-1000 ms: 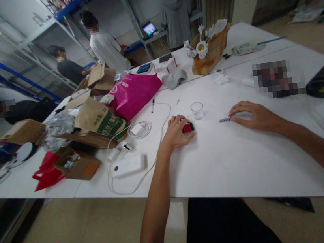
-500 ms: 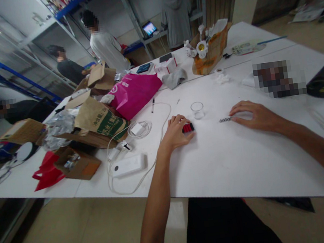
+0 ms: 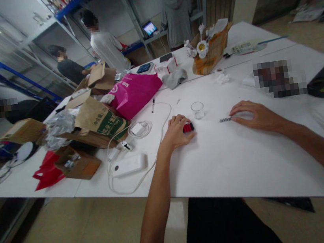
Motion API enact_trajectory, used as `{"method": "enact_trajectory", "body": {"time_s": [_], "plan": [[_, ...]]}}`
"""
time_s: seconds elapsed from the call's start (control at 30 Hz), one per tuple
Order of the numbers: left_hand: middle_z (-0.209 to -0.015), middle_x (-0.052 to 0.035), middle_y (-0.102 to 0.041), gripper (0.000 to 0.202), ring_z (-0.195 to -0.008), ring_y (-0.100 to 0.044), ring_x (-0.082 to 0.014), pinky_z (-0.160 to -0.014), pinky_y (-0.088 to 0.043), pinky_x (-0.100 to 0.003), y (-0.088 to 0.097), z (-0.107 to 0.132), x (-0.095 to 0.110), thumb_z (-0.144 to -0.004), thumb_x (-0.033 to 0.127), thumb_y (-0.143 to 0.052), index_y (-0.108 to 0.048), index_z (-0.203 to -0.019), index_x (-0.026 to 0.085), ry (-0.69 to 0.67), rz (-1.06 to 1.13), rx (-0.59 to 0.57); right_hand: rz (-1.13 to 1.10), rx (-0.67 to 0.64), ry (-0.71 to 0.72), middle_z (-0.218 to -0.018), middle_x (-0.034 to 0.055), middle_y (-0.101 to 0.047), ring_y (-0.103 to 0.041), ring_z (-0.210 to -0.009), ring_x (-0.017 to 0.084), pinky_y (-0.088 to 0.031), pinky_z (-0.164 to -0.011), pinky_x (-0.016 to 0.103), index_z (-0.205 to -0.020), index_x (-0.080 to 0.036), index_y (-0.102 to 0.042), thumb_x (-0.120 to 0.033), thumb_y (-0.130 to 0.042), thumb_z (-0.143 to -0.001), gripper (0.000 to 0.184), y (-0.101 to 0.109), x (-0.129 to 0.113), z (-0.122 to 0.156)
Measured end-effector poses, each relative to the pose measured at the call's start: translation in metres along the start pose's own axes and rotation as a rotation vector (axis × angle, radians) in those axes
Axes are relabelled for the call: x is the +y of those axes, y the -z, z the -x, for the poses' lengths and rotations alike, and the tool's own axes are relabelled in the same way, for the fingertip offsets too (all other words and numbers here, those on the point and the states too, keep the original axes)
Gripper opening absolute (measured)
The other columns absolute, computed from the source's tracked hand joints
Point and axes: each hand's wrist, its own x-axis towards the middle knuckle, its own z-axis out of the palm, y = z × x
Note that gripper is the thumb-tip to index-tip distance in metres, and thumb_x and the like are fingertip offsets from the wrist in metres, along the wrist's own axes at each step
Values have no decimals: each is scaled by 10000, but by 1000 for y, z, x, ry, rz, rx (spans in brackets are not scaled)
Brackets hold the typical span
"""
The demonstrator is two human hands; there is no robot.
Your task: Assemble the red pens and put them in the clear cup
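My left hand (image 3: pixel 175 132) rests on the white table (image 3: pixel 232 160), fingers curled round a small red and black object (image 3: pixel 188 127). My right hand (image 3: pixel 253 115) lies flat on the table to the right, fingers stretched out, its fingertips touching a short row of small dark metal pieces (image 3: pixel 225 120). A small clear plastic cup (image 3: pixel 198 110) stands upright between the two hands, a little farther away.
Left of my left hand lie a white power bank (image 3: pixel 128 165) with looped cable, cardboard boxes (image 3: pixel 76 164), a brown paper bag (image 3: pixel 99 120) and a pink bag (image 3: pixel 134 93). A brown box with white parts (image 3: pixel 209 49) stands at the back. Three people stand by shelves beyond.
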Motion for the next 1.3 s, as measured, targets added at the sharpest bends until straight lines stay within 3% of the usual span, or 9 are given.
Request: {"method": "enact_trajectory", "body": {"time_s": [1.0, 1.3], "plan": [[-1408, -136, -654, 536, -1346, -584, -368, -1264, -440, -586, 2, 0, 1, -929, 541, -846, -668, -1347, 257, -20, 35, 42, 15, 3, 43, -1137, 80, -818, -766, -1123, 349, -578, -1084, 597, -1051, -329, -786, -533, -703, -1004, 225, -3, 6, 0], [-1383, -135, -658, 545, -1330, -583, -373, -1247, -447, -593, 2, 0, 0, -929, 534, -848, -655, -1355, 254, -34, 44, 72, 7, -1, 33, -1140, 75, -821, -767, -1115, 351, -575, -1085, 596, -1043, -337, -802, -583, -725, -996, 262, -5, 5, 0]]}}
